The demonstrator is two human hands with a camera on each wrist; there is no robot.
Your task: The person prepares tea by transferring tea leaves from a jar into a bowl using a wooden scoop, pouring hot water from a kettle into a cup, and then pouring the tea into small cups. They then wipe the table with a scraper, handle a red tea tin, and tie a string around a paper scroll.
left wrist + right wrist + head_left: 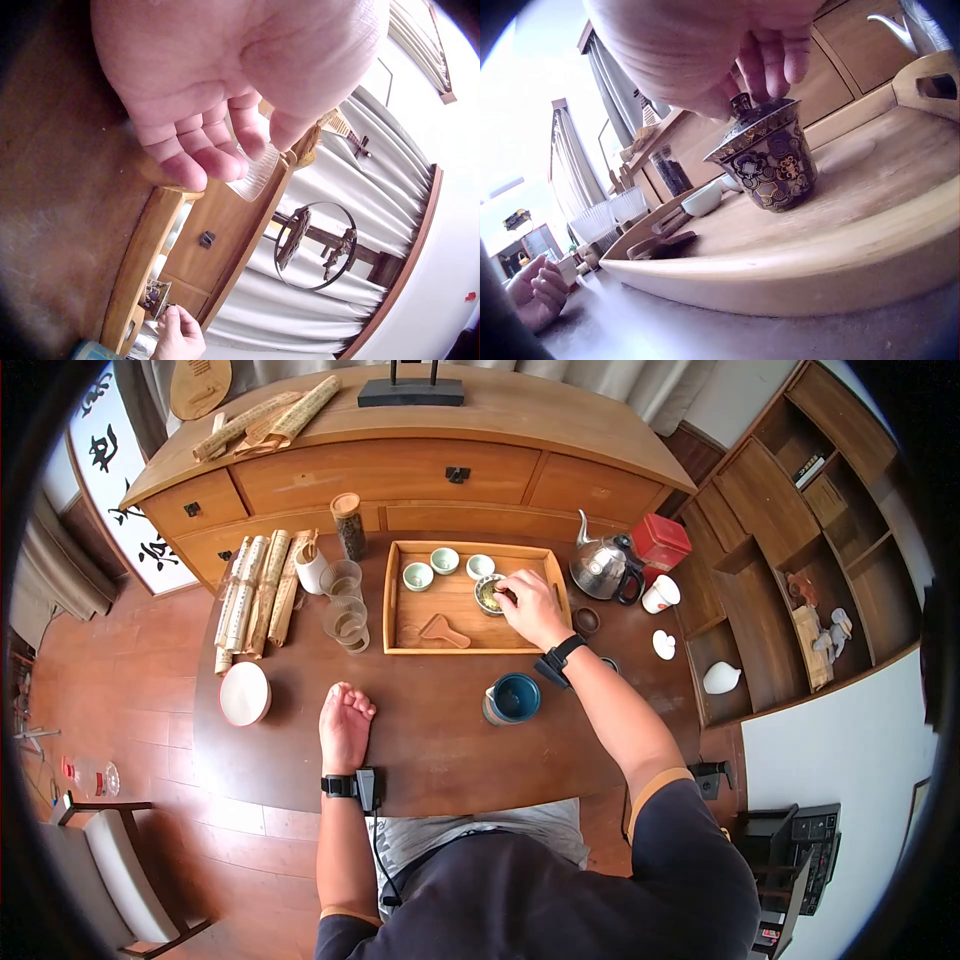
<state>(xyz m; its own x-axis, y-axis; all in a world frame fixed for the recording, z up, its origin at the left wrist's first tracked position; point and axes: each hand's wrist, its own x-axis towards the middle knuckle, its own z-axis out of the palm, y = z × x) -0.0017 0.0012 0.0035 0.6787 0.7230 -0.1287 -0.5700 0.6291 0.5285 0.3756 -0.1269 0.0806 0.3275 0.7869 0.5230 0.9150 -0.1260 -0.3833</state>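
Note:
On the wooden tray (430, 650) stands a dark patterned lidded cup (774, 176), also visible in the head view (484, 596). My right hand (535, 610) is over it, thumb and fingers pinching the lid knob (742, 103); the lid sits at the cup's rim, slightly tilted in the right wrist view. Three pale green cups (445, 561) and a brown wooden piece (444, 631) share the tray. My left hand (346, 726) rests palm up on the table in front of the tray, holding nothing, its fingers loosely curled (214, 161).
A blue mug (515, 698) stands before the tray, a white bowl (245, 694) at the left. Clear glasses (346, 622), rolled scrolls (262, 595) and a jar (348, 527) lie left of the tray. A kettle (603, 568), red box (661, 544) and white cup (661, 595) stand right.

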